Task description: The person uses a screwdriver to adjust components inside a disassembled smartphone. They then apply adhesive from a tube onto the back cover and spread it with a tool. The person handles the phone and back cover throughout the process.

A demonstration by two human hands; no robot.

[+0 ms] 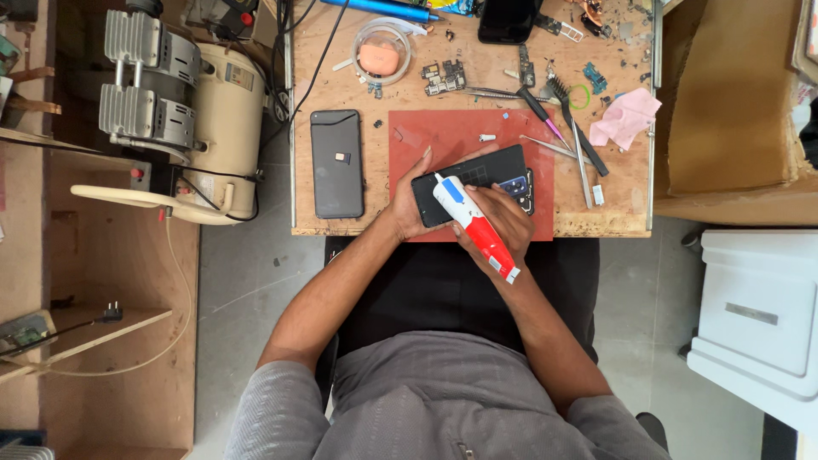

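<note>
left hand (407,207) fingers clasp the opened phone (473,181) over the red mat (464,132). right hand (503,223) fingers grip the glue tube (474,225), nozzle at 10 o'clock. step judged: gluing the frame edge; needs a steady, thin bead.

Opened phone (477,175) on mat (528,136) at tabletop (358,85) front; second phone (336,162) left of mat, tweezers (581,166) right, circuit board (445,77) behind.

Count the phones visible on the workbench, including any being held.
2. One dark phone lies flat left of the red mat; one opened phone is gripped by the left hand. More may hide among the clutter.
</note>
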